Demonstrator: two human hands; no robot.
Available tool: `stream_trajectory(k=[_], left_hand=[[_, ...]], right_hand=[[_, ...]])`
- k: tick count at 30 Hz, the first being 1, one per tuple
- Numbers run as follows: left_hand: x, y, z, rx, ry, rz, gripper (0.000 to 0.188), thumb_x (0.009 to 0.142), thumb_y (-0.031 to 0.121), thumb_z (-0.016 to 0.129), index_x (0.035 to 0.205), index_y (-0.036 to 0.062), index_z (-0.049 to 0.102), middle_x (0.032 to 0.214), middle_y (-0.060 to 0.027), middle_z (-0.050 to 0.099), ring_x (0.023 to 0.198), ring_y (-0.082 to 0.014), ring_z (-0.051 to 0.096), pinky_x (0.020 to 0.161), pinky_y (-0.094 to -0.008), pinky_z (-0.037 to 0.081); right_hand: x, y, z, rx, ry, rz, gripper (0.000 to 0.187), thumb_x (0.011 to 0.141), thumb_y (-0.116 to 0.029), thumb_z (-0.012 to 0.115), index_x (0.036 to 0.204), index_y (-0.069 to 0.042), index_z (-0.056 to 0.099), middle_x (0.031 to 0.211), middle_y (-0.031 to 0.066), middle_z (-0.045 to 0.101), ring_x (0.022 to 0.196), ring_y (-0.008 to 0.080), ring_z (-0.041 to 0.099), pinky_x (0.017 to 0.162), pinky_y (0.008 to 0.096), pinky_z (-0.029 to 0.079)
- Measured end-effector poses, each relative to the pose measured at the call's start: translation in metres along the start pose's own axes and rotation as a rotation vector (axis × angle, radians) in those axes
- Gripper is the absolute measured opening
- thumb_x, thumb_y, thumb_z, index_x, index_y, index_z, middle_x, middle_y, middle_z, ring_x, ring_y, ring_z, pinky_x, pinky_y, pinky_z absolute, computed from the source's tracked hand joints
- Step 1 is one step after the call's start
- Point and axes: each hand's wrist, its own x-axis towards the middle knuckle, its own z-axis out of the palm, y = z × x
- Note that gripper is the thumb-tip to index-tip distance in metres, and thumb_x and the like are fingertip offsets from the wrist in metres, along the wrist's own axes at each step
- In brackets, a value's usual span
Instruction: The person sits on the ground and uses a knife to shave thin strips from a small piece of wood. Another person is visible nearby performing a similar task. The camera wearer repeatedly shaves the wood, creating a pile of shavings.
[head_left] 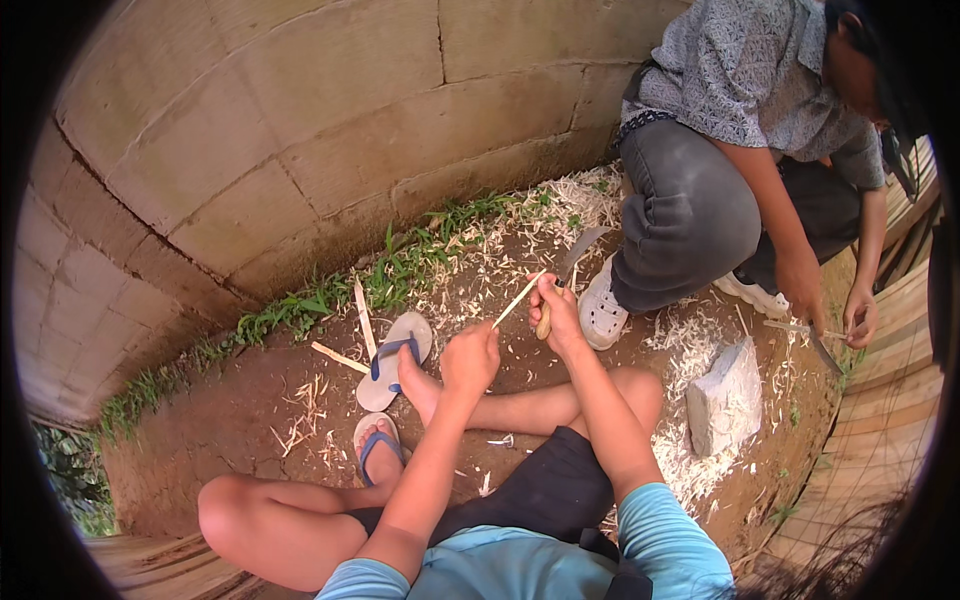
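My left hand (470, 358) is closed around the lower end of a thin, pale wooden stick (518, 298), which slants up and to the right. Beside it, my right hand (558, 312) grips a knife (585, 245) with a light wooden handle and a curved blade pointing away from me. The stick's upper end reaches the fingers of my right hand; whether the blade touches it I cannot make out. Both hands are above my crossed legs.
At the right a crouching person (690, 200) holds a knife (826, 354) and a stick (790, 326). Near them lie a grey stone block (724, 398) and pale shavings (685, 440). Sandals (398, 350) and split wood pieces (363, 318) are left, before a block wall (330, 110).
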Motion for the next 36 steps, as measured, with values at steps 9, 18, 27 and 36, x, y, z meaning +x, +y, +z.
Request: stream_trajectory(k=[9,18,27,36], left_hand=[[0.004,-0.007,0.009,-0.379,-0.021,-0.045,0.022,0.095,0.020,0.048,0.094,0.0023,0.061,0.075,-0.0228,0.061,0.072,-0.0429,0.060,0.063,-0.0474,0.046],[0.012,-0.009,-0.011,-0.557,0.031,-0.081,0.023,0.095,0.015,0.046,0.102,-0.0015,0.060,0.063,-0.0124,0.055,0.056,-0.0210,0.053,0.055,-0.0342,0.042],[0.017,-0.021,-0.003,-0.604,0.089,-0.118,0.023,0.094,0.015,0.048,0.092,-0.0025,0.063,0.061,-0.0057,0.053,0.056,-0.0114,0.048,0.052,-0.0297,0.038],[0.006,-0.017,0.011,-0.601,0.004,-0.146,0.022,0.095,0.015,0.050,0.101,0.0009,0.066,0.055,-0.0043,0.048,0.052,-0.0091,0.045,0.050,-0.0294,0.038]], right_hand=[[-0.007,0.010,0.008,-0.864,0.108,-0.355,0.024,0.089,-0.027,0.062,0.104,-0.009,0.058,0.067,0.0092,0.060,0.056,0.0231,0.059,0.053,0.0348,0.048],[-0.033,-0.009,0.030,-1.356,0.080,-0.398,0.027,0.075,-0.011,0.060,0.100,-0.016,0.063,0.075,0.0164,0.066,0.072,0.0377,0.065,0.067,0.0481,0.052],[-0.038,0.005,0.037,-1.490,0.127,-0.494,0.024,0.074,-0.008,0.060,0.097,-0.015,0.062,0.080,0.0156,0.067,0.074,0.0380,0.065,0.066,0.0484,0.052],[-0.039,0.008,0.036,-1.477,0.057,-0.524,0.024,0.078,-0.009,0.057,0.100,-0.011,0.064,0.075,0.0196,0.066,0.073,0.0390,0.065,0.064,0.0486,0.052]])
